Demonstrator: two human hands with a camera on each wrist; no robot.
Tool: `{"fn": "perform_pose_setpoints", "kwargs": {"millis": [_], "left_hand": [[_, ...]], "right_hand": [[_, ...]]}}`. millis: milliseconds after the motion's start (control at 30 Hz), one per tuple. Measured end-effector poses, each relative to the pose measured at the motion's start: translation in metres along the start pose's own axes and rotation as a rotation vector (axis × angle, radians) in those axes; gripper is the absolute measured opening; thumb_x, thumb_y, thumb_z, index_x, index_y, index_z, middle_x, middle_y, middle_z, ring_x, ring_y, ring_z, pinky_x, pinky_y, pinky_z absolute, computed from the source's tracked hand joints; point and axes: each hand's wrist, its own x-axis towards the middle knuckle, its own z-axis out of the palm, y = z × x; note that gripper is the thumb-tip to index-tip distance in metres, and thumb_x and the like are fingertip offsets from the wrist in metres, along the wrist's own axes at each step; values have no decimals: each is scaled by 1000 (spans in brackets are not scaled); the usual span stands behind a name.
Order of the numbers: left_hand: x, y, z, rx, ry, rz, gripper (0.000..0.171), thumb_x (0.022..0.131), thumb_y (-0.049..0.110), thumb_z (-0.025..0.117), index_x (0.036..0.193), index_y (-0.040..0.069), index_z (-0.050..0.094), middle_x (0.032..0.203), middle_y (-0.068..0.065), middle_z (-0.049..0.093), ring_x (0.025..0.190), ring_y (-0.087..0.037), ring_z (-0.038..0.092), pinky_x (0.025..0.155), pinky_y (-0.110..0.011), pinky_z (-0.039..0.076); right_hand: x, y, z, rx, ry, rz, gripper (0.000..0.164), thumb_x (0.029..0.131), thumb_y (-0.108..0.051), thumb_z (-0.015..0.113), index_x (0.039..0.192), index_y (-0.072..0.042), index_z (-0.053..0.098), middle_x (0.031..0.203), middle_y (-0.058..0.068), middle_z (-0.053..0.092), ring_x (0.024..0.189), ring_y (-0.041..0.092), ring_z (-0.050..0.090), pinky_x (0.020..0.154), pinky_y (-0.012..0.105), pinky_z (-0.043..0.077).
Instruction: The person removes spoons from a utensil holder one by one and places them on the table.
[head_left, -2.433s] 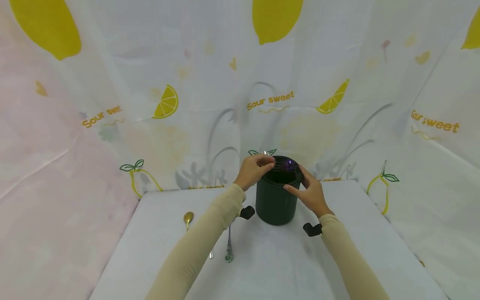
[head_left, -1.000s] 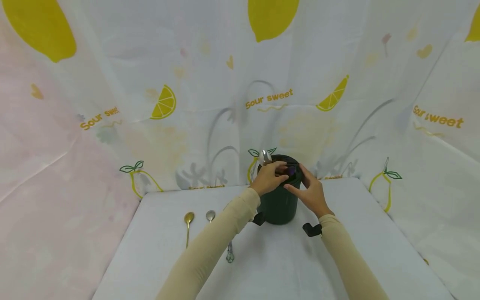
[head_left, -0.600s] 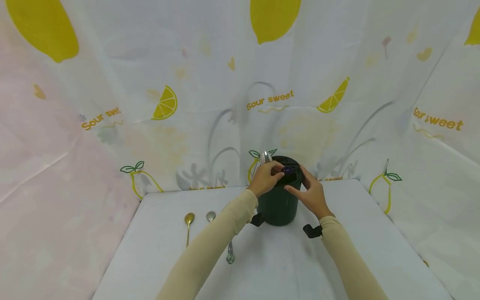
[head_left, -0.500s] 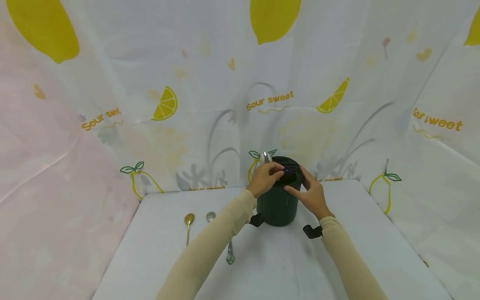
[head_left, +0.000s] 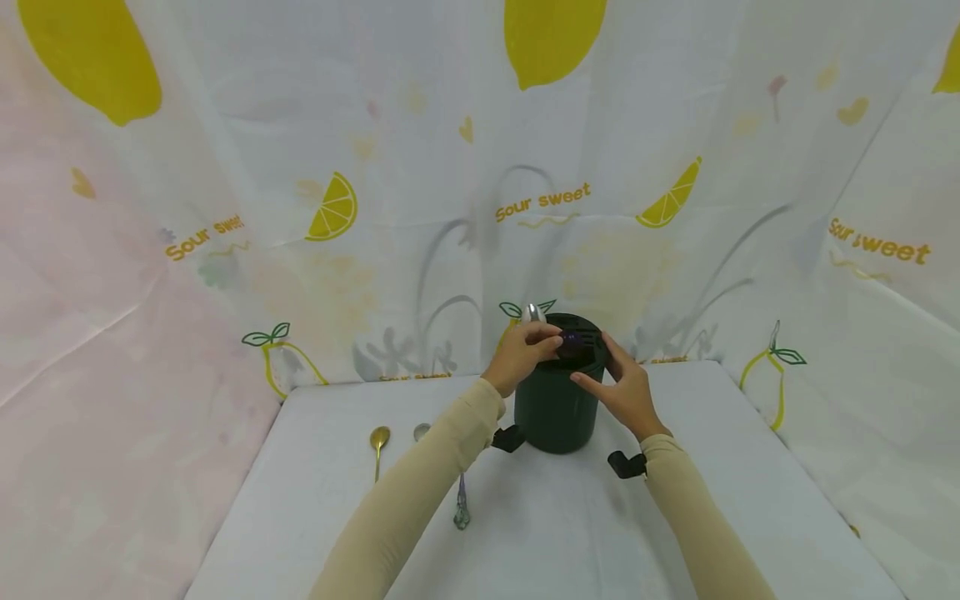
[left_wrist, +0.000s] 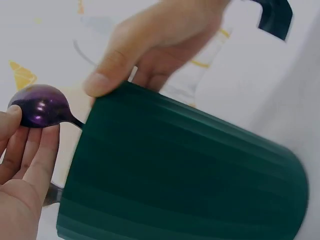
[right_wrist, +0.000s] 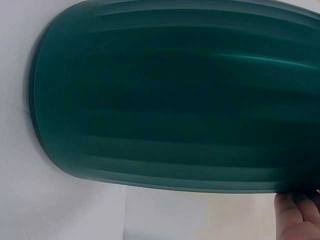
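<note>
My left hand (head_left: 522, 354) is at the mouth of a dark green ribbed utensil holder (head_left: 557, 412), pinching the shiny purple bowl of a spoon (left_wrist: 42, 106). That spoon's thin neck runs down behind the rim in the left wrist view, so the rest of its handle is hidden. With thumb and fingers, my right hand (head_left: 622, 387) grips the holder's right rim; only its fingertips show in the right wrist view. The holder stands upright on the table. A silver spoon (head_left: 533, 312) sticks up at its back left, bowl uppermost.
On the white table (head_left: 315, 467) left of the holder lie a gold spoon (head_left: 380, 437), a silver spoon (head_left: 422, 431) and an ornate handle (head_left: 461, 504), all partly covered by my left sleeve (head_left: 408, 500). A lemon-printed cloth (head_left: 420, 167) hangs close behind.
My left hand moved from the holder's left rim over its mouth and took hold of the purple spoon, then shifted slightly left with it. The right hand has kept its grip.
</note>
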Motion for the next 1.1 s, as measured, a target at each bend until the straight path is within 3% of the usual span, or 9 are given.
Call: {"fn": "perform_pose_setpoints", "kwargs": {"millis": [300, 667, 867, 1100], "left_hand": [[-2, 13, -5, -94, -11, 6, 24, 94, 12, 66, 115, 1, 67, 110, -9, 67, 98, -21, 68, 87, -30, 56], [-6, 35, -14, -125, -52, 79, 29, 95, 17, 65, 118, -2, 64, 112, -13, 65, 98, -23, 68, 91, -32, 54], [-6, 50, -24, -159, -37, 141, 30, 95, 19, 65, 118, -1, 65, 112, -14, 66, 99, -24, 68, 94, -41, 53], [-12, 72, -27, -242, -44, 190, 27, 95, 11, 65, 116, -5, 65, 110, -16, 67, 98, -26, 68, 95, -37, 52]], "right_hand": [[-1, -1, -1, 1, 0, 2, 83, 85, -18, 78, 149, 6, 30, 149, 25, 36, 134, 35, 41, 104, 44, 40], [-2, 0, 0, 14, -12, 12, 84, 85, -20, 78, 150, 3, 29, 150, 24, 35, 135, 34, 41, 105, 46, 40], [-1, -1, 0, 14, -16, 19, 84, 86, -21, 78, 150, 2, 29, 150, 24, 36, 135, 35, 40, 106, 48, 39], [-1, -1, 0, 1, -13, 26, 85, 85, -20, 78, 150, 4, 29, 149, 24, 36, 134, 35, 41, 105, 48, 40]]}}
